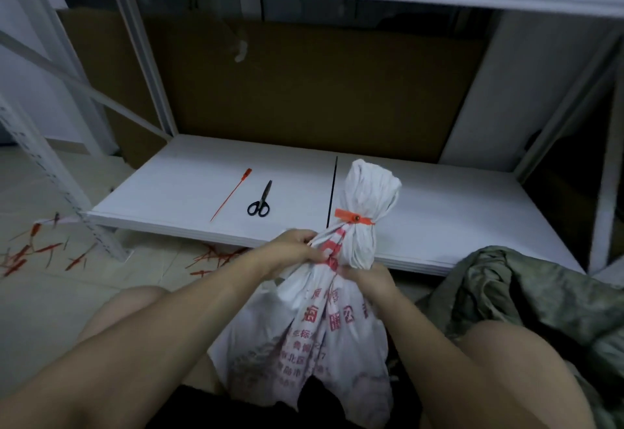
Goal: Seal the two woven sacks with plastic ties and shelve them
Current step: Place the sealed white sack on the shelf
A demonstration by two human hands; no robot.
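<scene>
A white woven sack [304, 337] with red print stands between my knees, its neck bunched and bound by an orange plastic tie [353, 217]. My left hand [297, 248] grips the sack's neck just under the tie on its left side. Lower and to the right, my right hand [366, 278] grips the gathered cloth. A second, green sack [526, 297] lies slumped at my right knee. On the white bottom shelf [175, 189] lie a loose orange tie [231, 194] and black scissors [260, 200].
A thin black strip [332, 189] lies on the shelf behind the sack. Brown cardboard [304, 91] backs the shelf bay, with white uprights [50, 165] at both sides and a shelf board overhead. Cut orange tie ends [40, 253] litter the tiled floor at left.
</scene>
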